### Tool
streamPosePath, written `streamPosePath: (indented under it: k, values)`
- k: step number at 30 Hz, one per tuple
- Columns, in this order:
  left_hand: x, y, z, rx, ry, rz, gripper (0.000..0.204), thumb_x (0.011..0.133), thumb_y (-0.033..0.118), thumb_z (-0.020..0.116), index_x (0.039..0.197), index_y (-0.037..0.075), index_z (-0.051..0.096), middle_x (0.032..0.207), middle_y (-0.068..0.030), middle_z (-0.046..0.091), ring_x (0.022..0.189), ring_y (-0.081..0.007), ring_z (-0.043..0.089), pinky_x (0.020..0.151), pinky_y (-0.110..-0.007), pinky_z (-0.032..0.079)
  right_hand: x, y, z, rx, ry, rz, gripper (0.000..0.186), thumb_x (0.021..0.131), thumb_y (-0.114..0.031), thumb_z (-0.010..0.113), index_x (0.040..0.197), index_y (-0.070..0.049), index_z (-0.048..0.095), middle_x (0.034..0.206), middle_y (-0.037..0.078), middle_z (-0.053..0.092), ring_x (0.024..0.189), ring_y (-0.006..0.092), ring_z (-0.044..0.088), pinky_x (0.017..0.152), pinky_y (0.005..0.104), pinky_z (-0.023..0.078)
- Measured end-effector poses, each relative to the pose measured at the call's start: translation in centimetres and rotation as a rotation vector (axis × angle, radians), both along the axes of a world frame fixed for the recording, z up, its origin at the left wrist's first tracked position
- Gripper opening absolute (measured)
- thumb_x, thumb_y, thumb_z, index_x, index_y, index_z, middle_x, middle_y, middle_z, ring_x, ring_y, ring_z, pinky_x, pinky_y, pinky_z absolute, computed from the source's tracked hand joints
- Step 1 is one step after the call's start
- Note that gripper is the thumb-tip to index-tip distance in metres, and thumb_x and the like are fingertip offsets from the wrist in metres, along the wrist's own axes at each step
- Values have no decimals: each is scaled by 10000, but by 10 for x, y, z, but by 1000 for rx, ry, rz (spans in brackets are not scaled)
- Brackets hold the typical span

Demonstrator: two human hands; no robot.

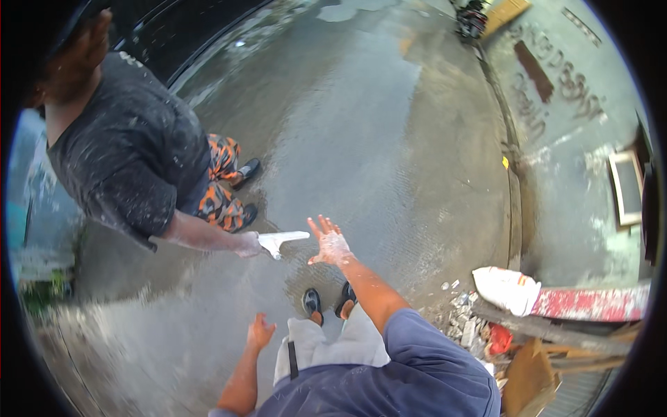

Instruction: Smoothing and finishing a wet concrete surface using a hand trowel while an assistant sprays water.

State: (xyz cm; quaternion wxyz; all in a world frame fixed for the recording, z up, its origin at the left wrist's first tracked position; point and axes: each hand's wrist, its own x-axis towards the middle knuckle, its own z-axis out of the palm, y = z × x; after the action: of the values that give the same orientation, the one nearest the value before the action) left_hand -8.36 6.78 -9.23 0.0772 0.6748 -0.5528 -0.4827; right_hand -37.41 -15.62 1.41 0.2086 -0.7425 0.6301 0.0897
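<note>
My right hand (329, 243) is raised with spread, white-smeared fingers, holding nothing, just right of a white-coated flat tool with a short handle (285, 238). A co-worker's hand (246, 243) grips that tool from the left; a small gap separates it from my fingertips. Lower down, my left hand (260, 328) hangs beside my pale shorts (313, 347), empty, its fingers apart and slightly bent.
A co-worker (118, 146) stands at left on wet concrete (361, 125). At right are a wall (570, 125), a leaning frame (625, 187), a white sack (506, 290), a red-white board (590, 303), rubble (465, 326) and wood scraps (528, 375). A motorbike (471, 21) stands far back.
</note>
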Motion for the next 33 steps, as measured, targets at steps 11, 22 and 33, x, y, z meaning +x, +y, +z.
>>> streamPosePath:
  k: [11, 22, 33]
  values:
    - [202, 101, -76, 95, 42, 51, 508, 705, 239, 720, 1094, 14, 484, 931, -191, 593, 829, -305, 609, 720, -383, 490, 200, 48, -75, -276, -341, -193, 460, 757, -170, 614, 1176, -95, 440, 1027, 126, 591, 978, 302, 573, 806, 411, 469]
    - [85, 43, -144, -124, 176, -189, 643, 704, 381, 714, 1152, -10, 471, 992, -243, 576, 913, -423, 548, 770, -451, 456, 131, 73, -17, -161, -310, -426, 340, 862, -240, 489, 1146, -64, 426, 856, 227, 610, 830, 395, 589, 707, 485, 466]
    - [132, 109, -232, 952, 192, 197, 382, 802, 331, 621, 1007, 17, 552, 746, -178, 608, 604, -285, 617, 549, -343, 516, 34, 216, -30, -20, -294, -831, 461, 809, -313, 588, 1153, -28, 475, 886, 264, 602, 873, 407, 582, 748, 444, 453]
